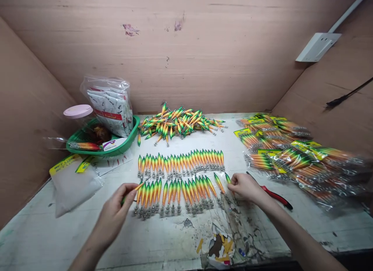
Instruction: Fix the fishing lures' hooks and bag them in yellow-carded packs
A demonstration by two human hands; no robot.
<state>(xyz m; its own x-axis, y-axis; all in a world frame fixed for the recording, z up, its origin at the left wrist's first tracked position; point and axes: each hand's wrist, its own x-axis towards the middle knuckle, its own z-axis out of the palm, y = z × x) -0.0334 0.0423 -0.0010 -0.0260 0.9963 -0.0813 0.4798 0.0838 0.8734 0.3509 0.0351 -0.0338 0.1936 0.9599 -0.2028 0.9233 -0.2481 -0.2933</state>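
Two rows of green-and-orange lures lie across the worn white tabletop (116, 240), a far row (171, 163) of closely set ones and a near row (165, 191) with small gaps, hooks toward the person. The left hand (116, 208), at the left end of the near row, has its thumb and fingers (129, 187) closed in a pinch on a single lure (139, 186), held slantwise with its metal end pointing up and to the right. The right hand (244, 187) is at the opposite end, its fingers bent inward at the last lure (227, 178) of that row; they partly cover it, so whether they grip or merely touch it I cannot tell. Red-handled pliers (276, 198) lie just beside the right wrist, partly hidden. A loose heap of lures (180, 122) sits behind both rows, and bagged lures (294, 158) are piled at the right.
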